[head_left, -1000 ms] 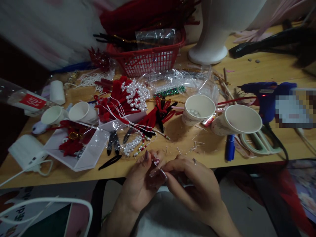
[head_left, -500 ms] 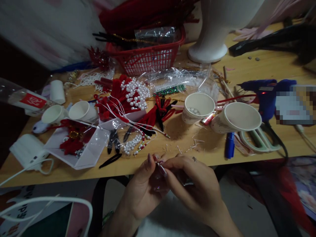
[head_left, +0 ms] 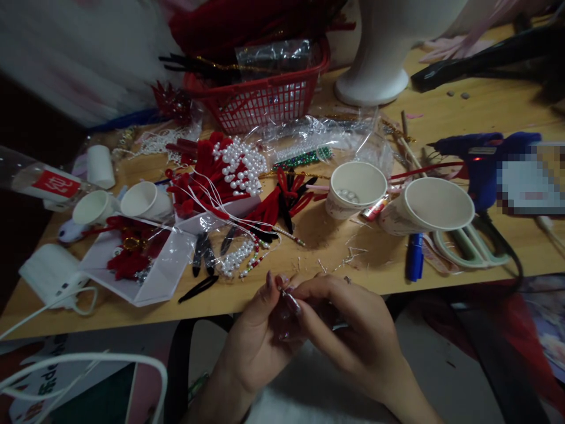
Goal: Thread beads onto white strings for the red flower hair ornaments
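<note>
My left hand [head_left: 256, 335] and my right hand [head_left: 348, 330] meet just in front of the table's near edge, thumbs and fingertips pinched together. Something tiny and pale shows between the fingertips, too small and dark to name. Beyond them on the table lie small white scraps of thread [head_left: 348, 256]. A strand of white and coloured beads [head_left: 253, 256] rests to the left, beside clear-wrapped pearl beads [head_left: 236, 259]. One paper cup [head_left: 357, 182] past my right hand holds a few white beads; a second paper cup [head_left: 439, 203] stands to its right.
Red stems with pearl tips [head_left: 241, 165] lie mid-table near a white box [head_left: 145, 282]. A red basket [head_left: 260, 100] and a white stand [head_left: 371, 82] are at the back. On the right are a blue glue gun [head_left: 483, 165], scissors [head_left: 472, 247] and a blue marker [head_left: 414, 257].
The view has shifted slightly, so things on the right sit a little farther right. Both hands keep the same pinched pose, with only slight finger movement.
</note>
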`<state>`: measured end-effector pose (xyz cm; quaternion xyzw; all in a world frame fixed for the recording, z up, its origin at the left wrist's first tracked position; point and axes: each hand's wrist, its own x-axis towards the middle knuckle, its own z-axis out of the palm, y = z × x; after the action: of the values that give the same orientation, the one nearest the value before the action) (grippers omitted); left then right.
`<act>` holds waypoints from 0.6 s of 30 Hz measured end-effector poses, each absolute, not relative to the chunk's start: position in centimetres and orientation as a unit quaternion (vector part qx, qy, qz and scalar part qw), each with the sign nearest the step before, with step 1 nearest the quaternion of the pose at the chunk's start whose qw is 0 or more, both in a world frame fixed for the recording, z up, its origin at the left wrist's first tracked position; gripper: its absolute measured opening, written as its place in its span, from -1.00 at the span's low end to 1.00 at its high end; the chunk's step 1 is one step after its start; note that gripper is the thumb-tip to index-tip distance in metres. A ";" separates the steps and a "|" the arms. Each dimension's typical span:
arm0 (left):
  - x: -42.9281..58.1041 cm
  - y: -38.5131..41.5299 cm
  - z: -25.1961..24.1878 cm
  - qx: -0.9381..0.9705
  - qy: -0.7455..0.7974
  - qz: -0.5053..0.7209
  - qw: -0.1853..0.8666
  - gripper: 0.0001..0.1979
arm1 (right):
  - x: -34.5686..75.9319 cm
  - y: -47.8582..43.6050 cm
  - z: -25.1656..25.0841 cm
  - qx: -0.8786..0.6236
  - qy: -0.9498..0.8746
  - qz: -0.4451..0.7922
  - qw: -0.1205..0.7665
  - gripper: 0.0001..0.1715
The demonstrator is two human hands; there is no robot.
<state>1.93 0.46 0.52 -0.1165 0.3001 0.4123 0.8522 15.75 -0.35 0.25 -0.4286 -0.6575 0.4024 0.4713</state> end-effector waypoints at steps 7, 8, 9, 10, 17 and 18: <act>1.9 0.6 0.2 -0.113 0.300 0.412 0.853 -0.75 | 15.8 -0.2 0.2 -0.436 -0.643 0.426 0.463 -0.93; 1.9 0.6 0.1 -0.112 0.304 0.414 0.851 -0.75 | 15.8 -0.1 0.1 -0.436 -0.644 0.428 0.460 -0.93; 1.9 0.6 0.0 -0.113 0.312 0.415 0.847 -0.75 | 15.8 -0.1 0.1 -0.437 -0.644 0.430 0.458 -0.93; 1.9 0.7 -0.1 -0.115 0.319 0.416 0.844 -0.75 | 15.9 0.0 0.1 -0.437 -0.645 0.431 0.456 -0.93; 2.0 0.9 -0.2 -0.097 0.338 0.419 0.837 -0.72 | 16.0 0.4 0.3 -0.437 -0.634 0.447 0.454 -0.92; 2.0 1.0 -0.1 -0.089 0.337 0.420 0.838 -0.72 | 16.0 0.5 0.3 -0.437 -0.631 0.452 0.454 -0.93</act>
<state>1.99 0.98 -0.12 -0.0888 0.3369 0.4205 0.8377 16.00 0.48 0.28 -0.4374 -0.6312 0.4515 0.4543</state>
